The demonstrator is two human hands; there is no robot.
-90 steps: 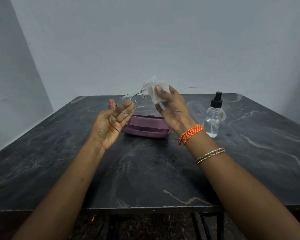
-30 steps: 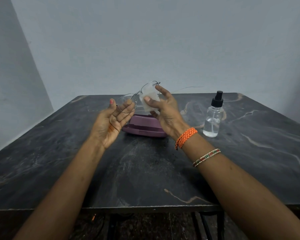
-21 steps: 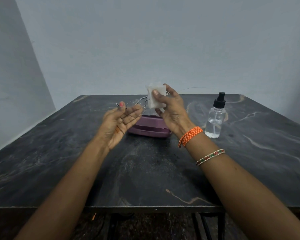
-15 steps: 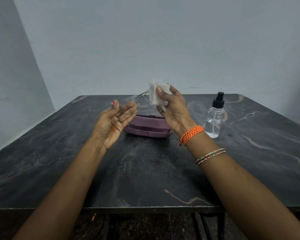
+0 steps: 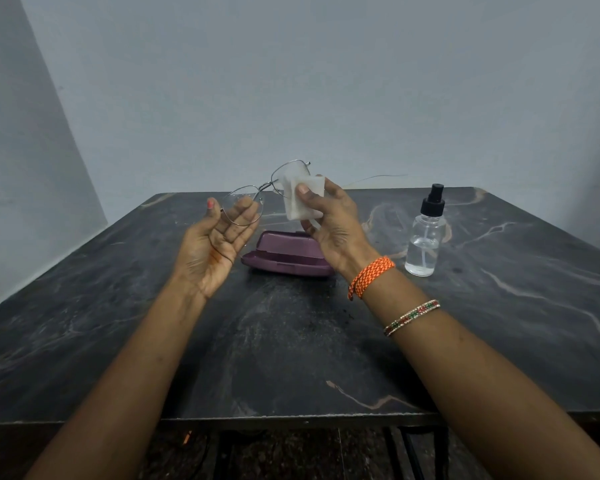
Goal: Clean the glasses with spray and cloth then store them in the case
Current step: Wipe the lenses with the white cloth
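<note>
A dark marble-patterned table (image 5: 291, 358) stands against a plain pale wall (image 5: 291, 81). Above it, the left hand (image 5: 215, 244) holds the glasses (image 5: 257, 199), thin wire-framed with clear lenses, by one lens between thumb and fingers. The right hand (image 5: 329, 220) pinches a folded white cloth (image 5: 302, 199) around the other lens. Just beyond and below the hands lies a closed purple case (image 5: 284, 254). To the right of the right hand stands a clear spray bottle (image 5: 425, 233) with a black top.
</note>
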